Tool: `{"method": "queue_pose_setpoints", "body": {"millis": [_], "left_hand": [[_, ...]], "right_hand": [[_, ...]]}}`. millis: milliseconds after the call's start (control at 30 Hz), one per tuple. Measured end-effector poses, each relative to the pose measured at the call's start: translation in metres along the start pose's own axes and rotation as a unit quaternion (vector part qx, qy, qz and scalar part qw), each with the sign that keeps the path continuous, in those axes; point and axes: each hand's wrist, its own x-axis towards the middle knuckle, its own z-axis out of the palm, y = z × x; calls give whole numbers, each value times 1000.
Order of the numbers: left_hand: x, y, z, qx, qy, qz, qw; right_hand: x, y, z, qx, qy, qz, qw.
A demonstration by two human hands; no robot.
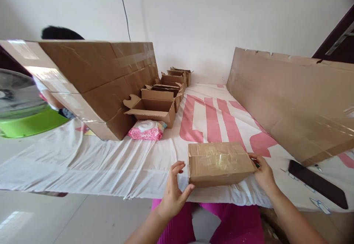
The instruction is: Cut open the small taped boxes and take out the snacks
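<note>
A closed cardboard box [218, 163] with shiny clear tape across its top lies near the front edge of the cloth-covered table. At its left end is my left hand [175, 192], open, with fingers and thumb spread; the thumb tip comes close to the box's lower corner. My right hand [262, 172] has its fingers bent against the right end of the same box. A small bit of green shows by those fingers, too little to name. The undersides of the right fingers are partly hidden.
Several open cardboard boxes [155, 105] stand in a row along a large carton [96, 78] at left. A pink wipes pack [146, 129] lies before them. At right are another large carton [287, 100] and a black phone [318, 183]. A person's hair [61, 32] shows behind the left carton.
</note>
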Motion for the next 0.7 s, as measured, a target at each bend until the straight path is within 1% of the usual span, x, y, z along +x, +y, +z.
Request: {"method": "queue_pose_setpoints", "body": {"millis": [67, 133, 200, 233, 267, 333, 400, 433, 500, 533, 600, 633, 700], "left_hand": [[10, 4, 0, 35, 4, 85, 996], [18, 7, 1, 72, -8, 136, 988], [23, 9, 2, 82, -21, 143, 986], [25, 10, 2, 75, -25, 138, 987], [26, 11, 2, 64, -27, 133, 989], [28, 10, 1, 42, -36, 127, 990], [29, 8, -1, 25, -44, 123, 991], [30, 7, -2, 16, -48, 122, 991], [32, 5, -3, 0, -51, 120, 991], [33, 4, -3, -6, -52, 120, 991], [33, 3, -2, -16, -50, 121, 991], [33, 3, -2, -20, -47, 121, 991], [32, 3, 1, -26, -40, 118, 992]], "right_hand": [[-4, 20, -19, -126, 17, -54, 990], [-10, 38, -27, -207, -15, -85, 975], [-14, 51, -29, -241, -57, -92, 964], [-14, 54, -28, -247, -65, -87, 963], [-13, 54, -28, -247, -58, -79, 964], [-6, 46, -30, -232, -10, -56, 971], [4, 25, -36, -186, 40, -37, 981], [10, 10, -40, -152, 54, -33, 986], [19, -24, -47, -70, 36, -38, 996], [23, -44, -49, -36, 6, -54, 998], [29, -84, -51, -18, -97, -102, 990], [32, -103, -50, -35, -158, -126, 979], [37, -138, -44, -76, -264, -168, 947]]}}
